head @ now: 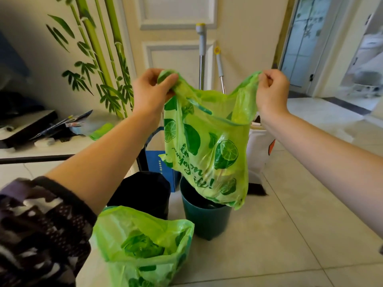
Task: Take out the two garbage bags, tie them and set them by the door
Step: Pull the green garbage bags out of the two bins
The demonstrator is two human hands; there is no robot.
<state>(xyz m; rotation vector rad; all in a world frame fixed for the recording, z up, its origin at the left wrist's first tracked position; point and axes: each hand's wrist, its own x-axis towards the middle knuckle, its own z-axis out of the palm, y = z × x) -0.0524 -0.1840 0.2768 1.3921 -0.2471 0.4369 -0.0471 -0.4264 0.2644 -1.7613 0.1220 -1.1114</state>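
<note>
Both hands are up in front of me: the left hand (pixel 152 91) is closed around one bunched handle of a green bag (pixel 209 146), and the right hand (pixel 271 90) pinches the other handle between thumb and fingers, so the bag hangs spread open between them. Lime prints and some lettering show on its side, and I can't tell what is inside it. Its bottom corner hangs just above the rim of a dark teal bin (pixel 207 220), directly below my hands. Lower still, under my left forearm, a second green bag (pixel 143 245) sits on the tiled floor (pixel 290 235) with its mouth open and untied, just beside the bin. A black bin (pixel 143 193) stands behind that bag, left of the teal one. Beyond the hanging bag I see a blue tote (pixel 154 160) below my left hand and a white bag (pixel 259 150) below my right wrist. Two mop handles (pixel 202 56) lean against a pale panelled door (pixel 176 38) behind my hands. Left of my left hand is a wall painted with bamboo (pixel 97 54), and under it a low shelf (pixel 41 146) with clutter.
</note>
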